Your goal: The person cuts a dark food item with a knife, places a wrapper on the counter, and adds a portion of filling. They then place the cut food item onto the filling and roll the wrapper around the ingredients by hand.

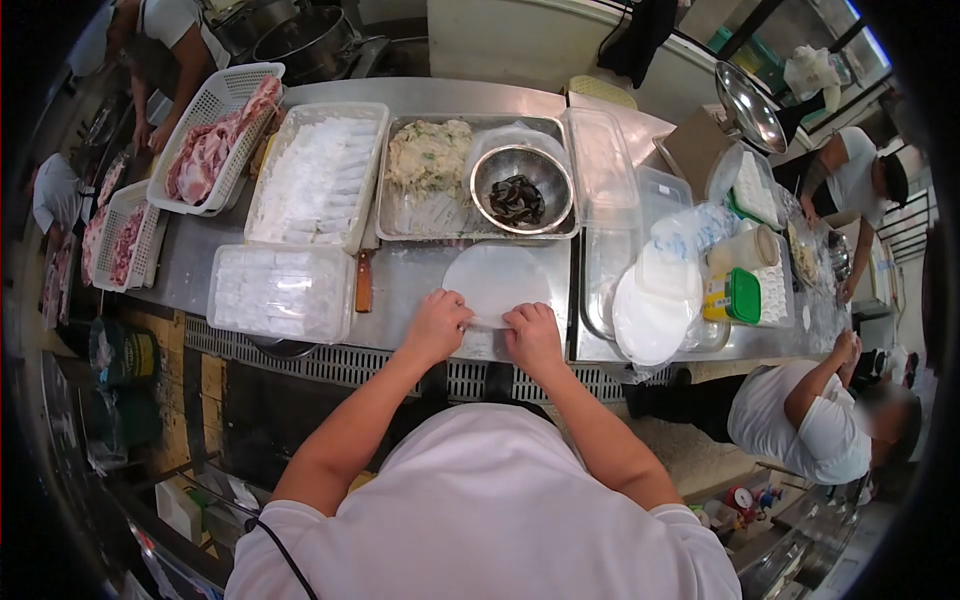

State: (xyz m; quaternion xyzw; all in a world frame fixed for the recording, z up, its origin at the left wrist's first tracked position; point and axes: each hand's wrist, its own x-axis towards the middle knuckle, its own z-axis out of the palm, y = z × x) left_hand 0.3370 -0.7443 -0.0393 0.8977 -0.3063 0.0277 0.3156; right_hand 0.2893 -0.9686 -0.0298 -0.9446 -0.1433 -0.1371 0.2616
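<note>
A round, thin white sheet point(497, 278) lies on the steel table in front of me. At its near edge, my left hand point(437, 324) and my right hand point(535, 336) pinch a narrow folded or rolled part between fingers and thumbs, one at each end. Behind the sheet stands a metal tray point(427, 231) with a pale minced mixture point(428, 152) flecked with green. In the tray's right part a steel bowl point(482, 210) holds dark, glossy pieces point(516, 200). A knife with a brown handle point(364, 283) lies to the left of my left hand.
On the left are a tub of white rolls point(318, 180), a lidded box point(281, 293) and baskets of raw meat point(222, 140). Plastic containers and a green-lidded tub point(742, 296) stand at right. Several people work on both sides.
</note>
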